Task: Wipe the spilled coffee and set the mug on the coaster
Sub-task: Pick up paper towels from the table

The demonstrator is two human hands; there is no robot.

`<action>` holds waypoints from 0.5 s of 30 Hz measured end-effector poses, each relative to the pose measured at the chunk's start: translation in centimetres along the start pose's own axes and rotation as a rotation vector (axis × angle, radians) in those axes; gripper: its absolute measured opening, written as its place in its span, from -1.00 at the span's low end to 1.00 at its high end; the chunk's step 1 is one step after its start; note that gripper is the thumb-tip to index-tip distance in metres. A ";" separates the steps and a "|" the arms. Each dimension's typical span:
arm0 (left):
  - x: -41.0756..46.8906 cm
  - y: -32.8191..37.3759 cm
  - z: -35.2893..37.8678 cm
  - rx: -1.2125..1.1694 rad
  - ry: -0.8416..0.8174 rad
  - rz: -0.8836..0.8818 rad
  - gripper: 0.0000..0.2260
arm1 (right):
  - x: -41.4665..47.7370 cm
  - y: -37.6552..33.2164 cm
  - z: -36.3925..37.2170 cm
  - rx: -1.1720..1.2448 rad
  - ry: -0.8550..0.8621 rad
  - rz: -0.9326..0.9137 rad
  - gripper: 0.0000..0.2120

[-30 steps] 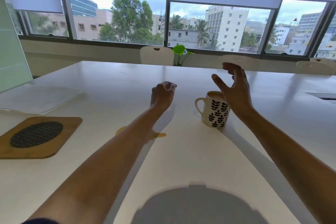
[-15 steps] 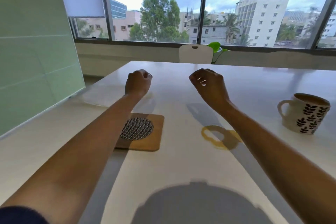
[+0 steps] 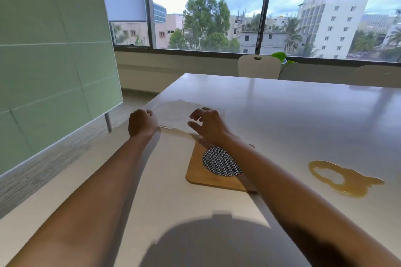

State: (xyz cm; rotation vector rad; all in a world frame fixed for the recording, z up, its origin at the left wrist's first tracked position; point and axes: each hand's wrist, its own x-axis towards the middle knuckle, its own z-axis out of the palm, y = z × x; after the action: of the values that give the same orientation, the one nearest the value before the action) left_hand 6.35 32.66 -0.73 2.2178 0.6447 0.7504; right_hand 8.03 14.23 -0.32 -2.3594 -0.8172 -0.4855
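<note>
A white paper towel (image 3: 173, 112) lies flat near the table's left edge. My left hand (image 3: 142, 122) is a closed fist at the towel's near left corner, holding nothing. My right hand (image 3: 208, 124) hovers over the towel's near right side with its fingers curled apart and nothing in it. Behind my right forearm sits the wooden coaster (image 3: 204, 174) with a dark mesh disc in its middle. A brown coffee spill (image 3: 347, 182) spreads on the white table (image 3: 293, 119) to the right. The mug is out of view.
The table's left edge runs diagonally past my left hand, with floor and a green glass partition (image 3: 54, 60) beyond. A white chair (image 3: 258, 66) and a green plant (image 3: 280, 56) stand at the far side under the windows.
My view has swung left, so the mug has left the frame and the paper towel has come in. Both hands have reached forward to the towel, and my right fist has loosened.
</note>
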 end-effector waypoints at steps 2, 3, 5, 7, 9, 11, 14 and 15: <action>0.7 -1.0 0.0 -0.018 -0.010 -0.020 -0.70 | 0.8 -0.1 1.3 -0.019 -0.054 0.017 -0.68; 1.1 -1.4 0.0 -0.031 -0.016 -0.030 -0.70 | 1.2 -0.1 1.8 -0.031 -0.073 0.022 -0.68; 1.6 -2.0 0.1 -0.055 -0.020 -0.056 -0.69 | 1.7 -0.1 2.7 -0.046 -0.100 0.026 -0.68; 2.1 -2.5 0.2 -0.073 -0.008 -0.083 -0.69 | 2.3 -0.1 3.5 -0.043 -0.110 0.032 -0.69; 2.4 -2.8 0.2 -0.090 0.006 -0.100 -0.69 | 2.8 -0.2 4.3 -0.041 -0.108 0.040 -0.70; 2.6 -3.0 0.4 -0.108 0.011 -0.104 -0.69 | 3.3 -0.3 4.9 -0.049 -0.114 0.045 -0.70; 3.0 -3.2 0.7 -0.136 0.009 -0.120 -0.69 | 3.7 -0.1 5.6 -0.054 -0.125 0.051 -0.70; 3.1 -3.3 0.7 -0.142 0.009 -0.127 -0.69 | 3.9 0.0 5.8 -0.056 -0.125 0.055 -0.72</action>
State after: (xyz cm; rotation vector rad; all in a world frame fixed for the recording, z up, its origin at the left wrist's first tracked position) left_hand 8.33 36.37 -2.56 2.0254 0.7073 0.7191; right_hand 11.74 19.58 -2.74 -2.4767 -0.8021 -0.3446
